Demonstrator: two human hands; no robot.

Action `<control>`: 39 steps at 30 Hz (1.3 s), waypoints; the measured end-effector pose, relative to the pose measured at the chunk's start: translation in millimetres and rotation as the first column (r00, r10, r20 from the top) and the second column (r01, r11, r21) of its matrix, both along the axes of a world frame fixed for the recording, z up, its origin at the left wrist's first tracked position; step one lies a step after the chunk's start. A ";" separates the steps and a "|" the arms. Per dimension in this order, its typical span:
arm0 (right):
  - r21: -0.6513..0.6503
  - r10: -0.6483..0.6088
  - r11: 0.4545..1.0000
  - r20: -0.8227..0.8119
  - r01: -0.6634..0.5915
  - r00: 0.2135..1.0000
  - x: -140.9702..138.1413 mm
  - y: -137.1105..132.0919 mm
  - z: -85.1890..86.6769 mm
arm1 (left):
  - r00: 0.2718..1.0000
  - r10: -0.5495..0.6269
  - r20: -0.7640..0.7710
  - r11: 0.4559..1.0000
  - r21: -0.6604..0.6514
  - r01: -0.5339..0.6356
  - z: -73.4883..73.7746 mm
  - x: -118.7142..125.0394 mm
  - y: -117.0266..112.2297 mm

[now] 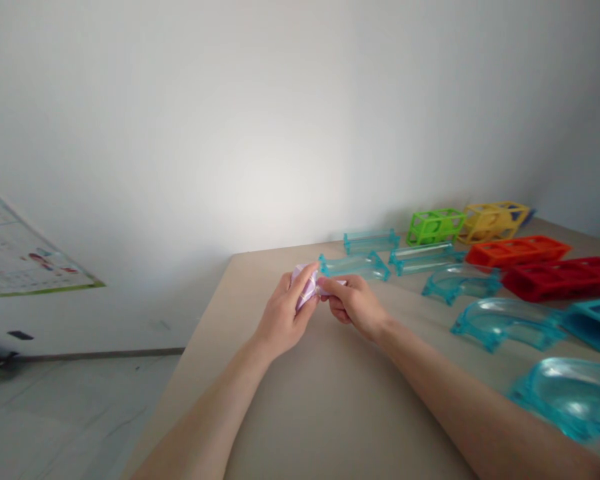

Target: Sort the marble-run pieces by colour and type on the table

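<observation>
Above the table, my left hand (285, 313) is closed around a small lilac-and-white patterned bundle (305, 288), perhaps folded cloth or paper; its exact kind cannot be made out. My right hand (353, 300) pinches a pale end of the same bundle between thumb and fingers. Both hands are close together, and the fingers hide part of what they hold. Just behind them lies a curved clear-blue plastic track piece (355, 267).
Straight clear-blue track pieces (425, 259) and curved ones (510, 320) cover the right of the beige table (300, 413). Green (435, 227), yellow (495, 221), orange (517, 251) and red (565, 278) open-frame blocks stand behind. A white wall (280, 133) borders the back.
</observation>
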State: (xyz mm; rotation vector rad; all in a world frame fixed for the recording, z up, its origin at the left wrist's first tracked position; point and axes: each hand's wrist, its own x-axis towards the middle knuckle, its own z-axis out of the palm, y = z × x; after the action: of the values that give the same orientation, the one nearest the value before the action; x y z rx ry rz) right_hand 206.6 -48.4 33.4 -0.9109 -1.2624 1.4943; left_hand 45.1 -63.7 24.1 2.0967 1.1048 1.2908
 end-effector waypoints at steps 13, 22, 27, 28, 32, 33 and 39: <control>0.205 -0.095 0.977 0.172 0.058 0.981 3.5 0.6 -2.7 | 0.993 0.019 0.118 0.999 -0.041 -0.015 -5.0 3.8 0.0; 0.558 -0.154 0.830 0.225 0.002 0.962 10.0 -1.6 -4.1 | 0.897 -0.157 0.414 0.954 -0.170 0.245 -7.3 3.8 2.0; 0.630 -0.235 0.776 0.327 -0.026 0.915 10.4 -3.4 -6.6 | 0.906 -0.150 0.397 0.974 -0.098 0.204 -5.0 -0.5 2.0; 0.637 -0.240 0.770 0.342 -0.036 0.908 10.4 -3.9 -6.6 | 0.905 -0.145 0.401 0.977 -0.088 0.195 -4.7 -1.4 2.2; 0.651 -0.208 0.753 0.371 -0.094 0.905 10.5 -6.8 -5.0 | 0.873 -0.135 0.469 0.974 -0.097 0.203 -4.9 -3.4 2.8; 0.656 -0.206 0.747 0.377 -0.103 0.903 10.5 -7.6 -4.6 | 0.860 -0.143 0.489 0.969 -0.109 0.223 -5.1 -3.6 2.7; 0.666 -0.232 0.737 0.409 -0.115 0.882 10.3 -10.2 -2.8 | 0.873 -0.134 0.470 0.964 -0.144 0.225 -6.2 -5.0 2.8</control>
State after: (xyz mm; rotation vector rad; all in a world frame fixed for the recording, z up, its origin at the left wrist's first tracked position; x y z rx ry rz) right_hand 216.9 -58.6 30.5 -0.8088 -1.9389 0.6375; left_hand 40.1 -60.8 17.8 1.5922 0.7708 1.4209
